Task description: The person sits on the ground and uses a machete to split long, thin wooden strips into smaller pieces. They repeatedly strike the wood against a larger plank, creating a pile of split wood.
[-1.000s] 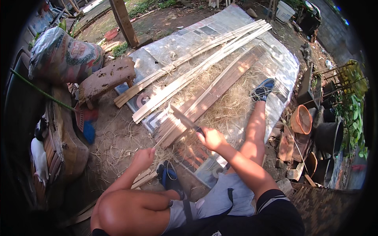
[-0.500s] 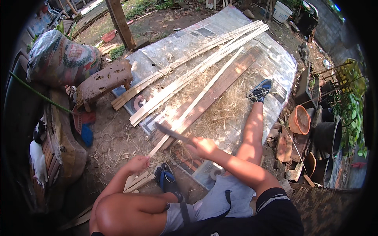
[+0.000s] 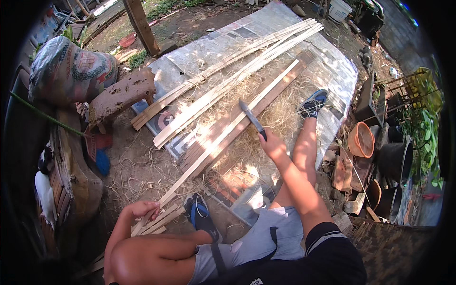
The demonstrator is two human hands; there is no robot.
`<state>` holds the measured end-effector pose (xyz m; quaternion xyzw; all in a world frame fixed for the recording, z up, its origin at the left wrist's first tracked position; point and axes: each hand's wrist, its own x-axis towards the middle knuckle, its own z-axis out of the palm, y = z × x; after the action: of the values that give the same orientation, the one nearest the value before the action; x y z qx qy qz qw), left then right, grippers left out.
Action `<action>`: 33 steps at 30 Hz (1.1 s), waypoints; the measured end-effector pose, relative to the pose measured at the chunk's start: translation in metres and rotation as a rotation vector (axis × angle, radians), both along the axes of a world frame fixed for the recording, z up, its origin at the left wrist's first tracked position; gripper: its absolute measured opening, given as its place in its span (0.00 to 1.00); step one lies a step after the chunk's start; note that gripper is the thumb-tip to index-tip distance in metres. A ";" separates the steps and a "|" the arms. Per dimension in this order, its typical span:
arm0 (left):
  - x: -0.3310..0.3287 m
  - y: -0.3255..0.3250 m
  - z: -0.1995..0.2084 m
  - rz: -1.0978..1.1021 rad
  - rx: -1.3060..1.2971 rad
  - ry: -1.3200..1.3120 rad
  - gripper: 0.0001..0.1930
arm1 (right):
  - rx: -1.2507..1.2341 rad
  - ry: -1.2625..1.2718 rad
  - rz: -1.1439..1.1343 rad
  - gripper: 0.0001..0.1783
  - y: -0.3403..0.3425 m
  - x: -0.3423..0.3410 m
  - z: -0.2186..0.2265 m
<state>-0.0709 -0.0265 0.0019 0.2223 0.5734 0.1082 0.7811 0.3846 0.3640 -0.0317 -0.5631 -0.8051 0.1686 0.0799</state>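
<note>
A long pale bamboo strip (image 3: pixel 221 138) lies slanted along a dark wooden plank (image 3: pixel 285 85), its near end reaching toward me. My left hand (image 3: pixel 144 209) is closed around that near end, beside my left knee. In my right hand (image 3: pixel 274 145), above the plank's right edge, is a knife (image 3: pixel 251 117) with a dark handle. Its blade crosses the strip about midway, tip pointing up and left; whether it touches the strip I cannot tell. Thin curled shavings (image 3: pixel 278 116) are heaped beside the plank, partly under it.
More long strips (image 3: pixel 247 71) lie in bundles on a worn printed sheet (image 3: pixel 332 64). Short strips (image 3: pixel 164 222) rest by my left shoe (image 3: pixel 199 216). At left are a stuffed sack (image 3: pixel 71 69) and a pitted brown block (image 3: pixel 121 97); an orange basket (image 3: pixel 361 140) stands at right.
My right hand has moved forward and to the right with the knife, from near the strip's close end to its middle. My left hand has shifted down and left, still gripping the strip.
</note>
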 end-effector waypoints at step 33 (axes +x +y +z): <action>0.058 0.012 0.014 -0.385 0.629 1.175 0.19 | 0.059 -0.146 -0.375 0.29 0.100 0.076 0.014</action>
<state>-0.0132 -0.0148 0.0157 0.5578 0.7930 -0.0096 0.2448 0.4604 0.4638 -0.0174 -0.7112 -0.6944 0.0860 0.0676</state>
